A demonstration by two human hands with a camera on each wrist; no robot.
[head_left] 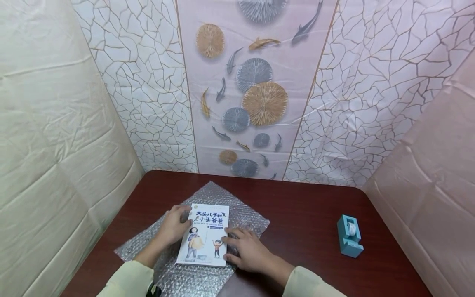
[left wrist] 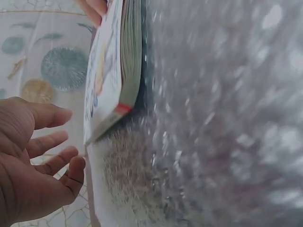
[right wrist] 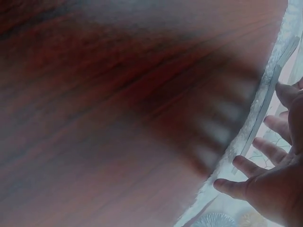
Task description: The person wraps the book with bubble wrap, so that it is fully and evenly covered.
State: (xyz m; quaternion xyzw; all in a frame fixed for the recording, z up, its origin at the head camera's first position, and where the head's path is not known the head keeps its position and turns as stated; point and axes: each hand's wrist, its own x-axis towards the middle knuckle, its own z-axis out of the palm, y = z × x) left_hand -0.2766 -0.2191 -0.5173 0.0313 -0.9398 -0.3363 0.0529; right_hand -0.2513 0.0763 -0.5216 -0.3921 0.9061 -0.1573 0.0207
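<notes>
A white picture book, with blue Chinese title characters and drawn figures on its cover, lies on a sheet of bubble wrap. Beside the book's left edge is my left hand. Its fingers are loosely bent, and in the left wrist view this hand appears apart from the book, whose page edges show. My right hand is at the right edge, fingers spread and fingertips by the cover. The right wrist view shows that hand with extended fingers near the book's thin edge.
A teal tape dispenser with a roll of clear tape stands at the right of the dark red-brown table. Patterned cloth hangs behind the table, and pale cloth walls flank it.
</notes>
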